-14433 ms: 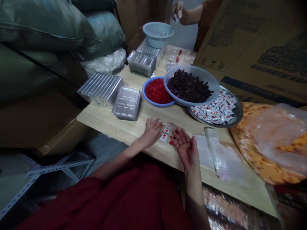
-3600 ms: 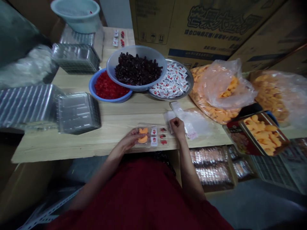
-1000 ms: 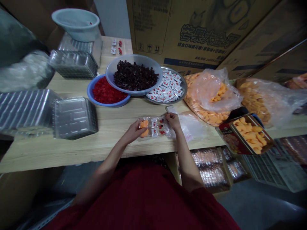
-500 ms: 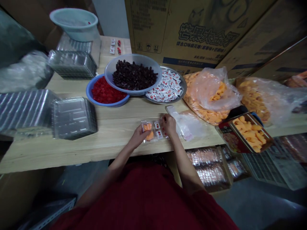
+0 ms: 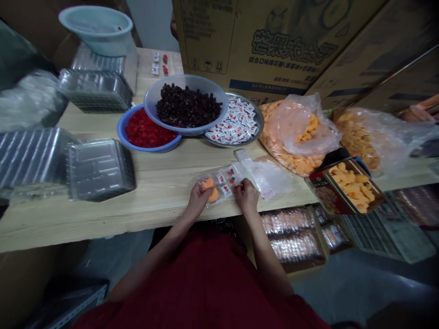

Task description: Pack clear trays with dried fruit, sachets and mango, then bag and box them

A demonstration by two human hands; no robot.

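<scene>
My left hand (image 5: 199,201) is closed on the left end of a clear plastic tray (image 5: 226,201), thumb over the top. Orange candies (image 5: 212,195) lie in its left compartments, small white-and-red sachets (image 5: 225,190) in the middle, and dark red pieces (image 5: 232,176) toward the right. Clear film shows around the tray, seemingly a bag. At the tray's right end my right hand (image 5: 247,196) has its fingers pinched together; the film there is partly hidden by them. Just beyond that hand lies a stack of clear plastic bags (image 5: 270,176) on the table.
Behind the tray stand a bowl of dark candies (image 5: 188,130), a blue bowl of red candies (image 5: 147,148) and a metal bowl of sachets (image 5: 259,130). Bagged orange candies (image 5: 291,155) and a tilted tin (image 5: 318,194) are right; stacked clear trays (image 5: 101,169) left. Cartons (image 5: 206,45) rise behind.
My right hand has moved slightly down and right, uncovering the dark red pieces at the tray's right side. My left hand keeps its hold. The whole view has shifted a little.
</scene>
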